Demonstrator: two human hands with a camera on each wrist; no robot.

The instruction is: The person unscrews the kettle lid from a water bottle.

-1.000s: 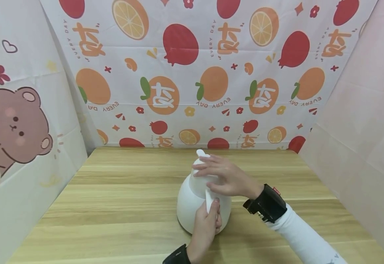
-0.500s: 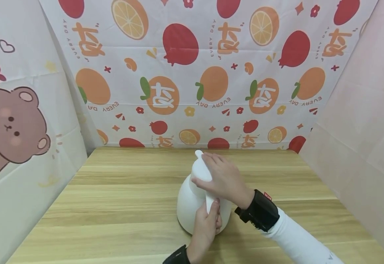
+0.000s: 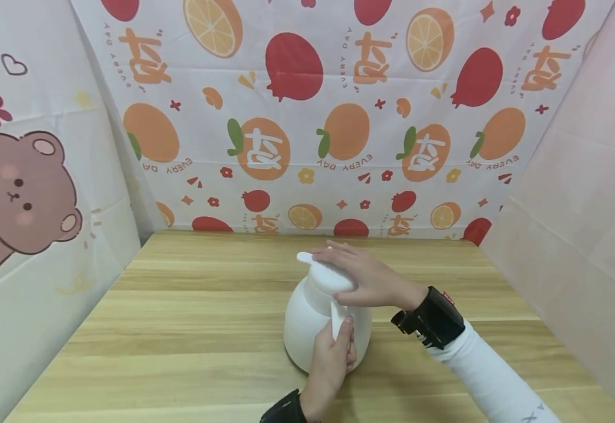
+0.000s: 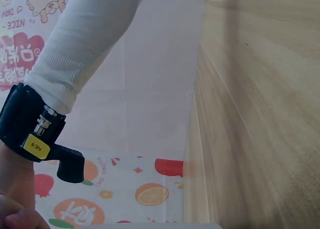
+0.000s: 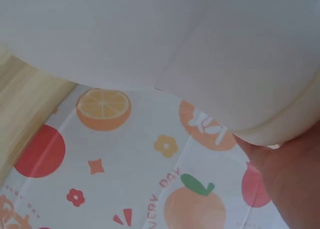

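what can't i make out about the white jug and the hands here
- Inside of the white jug, all views: covered by the lid.
- Lid's far right part, head view: behind the right hand.
- Lower handle, head view: behind the left hand.
- Right fingertips, right wrist view: not shown, hand cut off by the frame edge.

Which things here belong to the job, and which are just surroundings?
Part of the job:
white jug
handle, gripped by the left hand
lid, under the right hand

Just around it:
wooden table beneath
fruit-print cloth behind
bear-print cloth at left
black wristbands
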